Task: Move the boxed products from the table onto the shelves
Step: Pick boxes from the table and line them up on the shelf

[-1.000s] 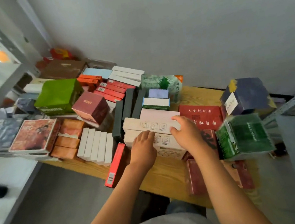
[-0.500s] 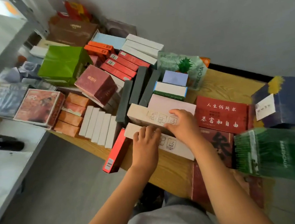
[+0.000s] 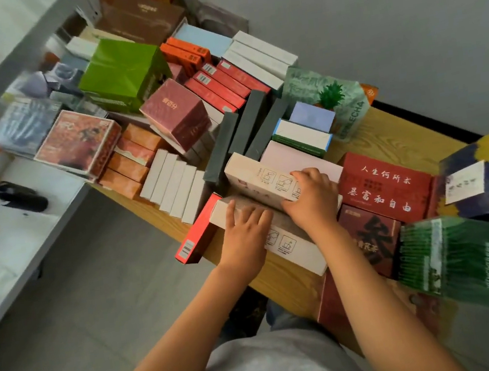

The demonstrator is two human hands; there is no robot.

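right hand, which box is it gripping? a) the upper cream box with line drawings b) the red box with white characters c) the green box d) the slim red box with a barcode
a: the right hand curls over the end of the upper cream box, while the left hand lies flat on the lower cream box.

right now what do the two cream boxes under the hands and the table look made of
Upper cream box and lower cream box: apparently matte printed cardboard, with sharp folded edges and no glare. Table: wood or wood-look laminate, a yellow-brown grain pattern showing; which one cannot be told.
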